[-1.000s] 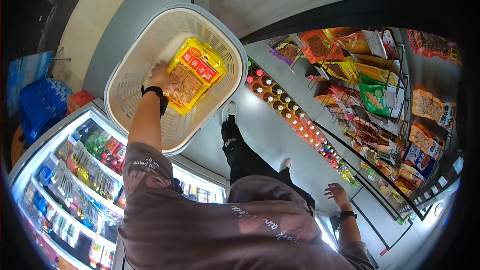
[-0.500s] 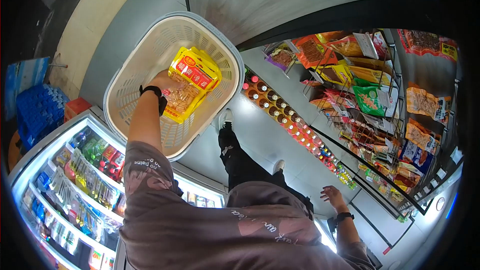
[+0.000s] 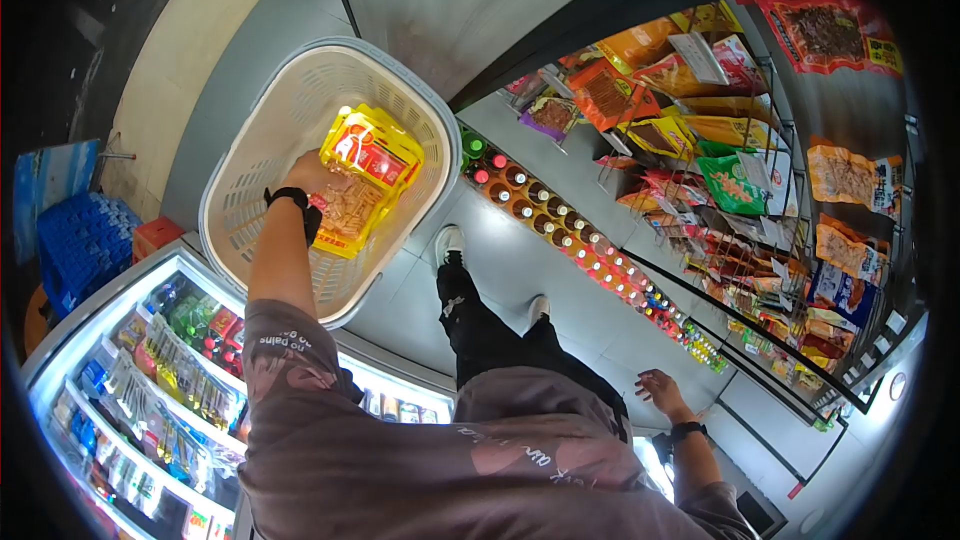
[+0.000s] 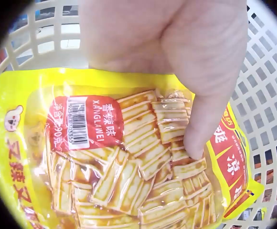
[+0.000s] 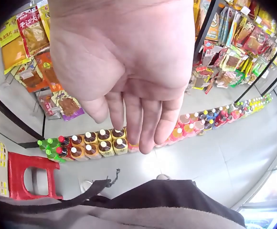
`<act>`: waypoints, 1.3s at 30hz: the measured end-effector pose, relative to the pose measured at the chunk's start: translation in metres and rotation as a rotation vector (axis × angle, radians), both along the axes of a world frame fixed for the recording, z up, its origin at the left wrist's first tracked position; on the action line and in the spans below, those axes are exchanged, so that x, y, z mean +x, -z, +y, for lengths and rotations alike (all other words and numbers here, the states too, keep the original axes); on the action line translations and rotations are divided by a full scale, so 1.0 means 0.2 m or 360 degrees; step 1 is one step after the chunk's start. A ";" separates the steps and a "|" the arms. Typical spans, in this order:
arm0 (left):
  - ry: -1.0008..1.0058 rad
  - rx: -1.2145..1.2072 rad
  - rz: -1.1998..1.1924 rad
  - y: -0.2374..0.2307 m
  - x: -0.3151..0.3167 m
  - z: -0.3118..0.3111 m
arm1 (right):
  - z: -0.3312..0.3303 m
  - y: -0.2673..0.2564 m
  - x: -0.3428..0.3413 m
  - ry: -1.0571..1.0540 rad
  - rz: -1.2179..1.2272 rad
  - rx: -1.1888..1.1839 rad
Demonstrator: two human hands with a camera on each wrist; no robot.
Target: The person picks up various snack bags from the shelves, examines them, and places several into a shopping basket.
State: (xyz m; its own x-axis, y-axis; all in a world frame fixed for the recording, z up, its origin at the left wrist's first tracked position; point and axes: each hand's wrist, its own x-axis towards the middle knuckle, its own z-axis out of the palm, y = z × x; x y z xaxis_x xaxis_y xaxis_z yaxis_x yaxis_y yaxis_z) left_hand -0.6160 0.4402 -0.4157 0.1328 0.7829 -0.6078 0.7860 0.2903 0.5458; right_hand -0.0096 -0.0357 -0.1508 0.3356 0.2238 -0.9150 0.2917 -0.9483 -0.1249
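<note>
My left hand reaches into a cream plastic basket and holds a yellow snack packet by its edge. In the left wrist view the thumb presses on the packet's clear front, over ridged strips in reddish sauce; the other fingers are hidden behind it. A second yellow edge shows behind the packet in the head view. My right hand hangs away from the body, nothing in it. Its fingers extend loosely, palm facing the right wrist camera.
Rows of bottles stand on the floor along a rack of hanging snack packets. A lit drinks fridge is at left, by blue crates. A red stool stands beside the basket in the right wrist view.
The head view has shifted, so basket and racks sit further left. My left hand stays on the packet in the basket, and both sit slightly lower in view. My right hand still hangs.
</note>
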 end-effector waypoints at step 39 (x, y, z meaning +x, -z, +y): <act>0.0078 -0.1528 -0.2193 -1.42 1.69 -1.01 | 0.47 -0.40 -0.32 0.0672 0.0210 0.1457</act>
State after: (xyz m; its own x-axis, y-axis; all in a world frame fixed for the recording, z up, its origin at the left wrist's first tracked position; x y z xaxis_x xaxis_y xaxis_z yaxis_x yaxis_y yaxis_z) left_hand -0.2777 0.2386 -0.1308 0.9474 0.2026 -0.2477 -0.0767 0.8952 0.4391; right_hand -0.0732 0.0592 -0.0705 0.4584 0.7436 -0.4869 -0.1135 -0.4943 -0.8618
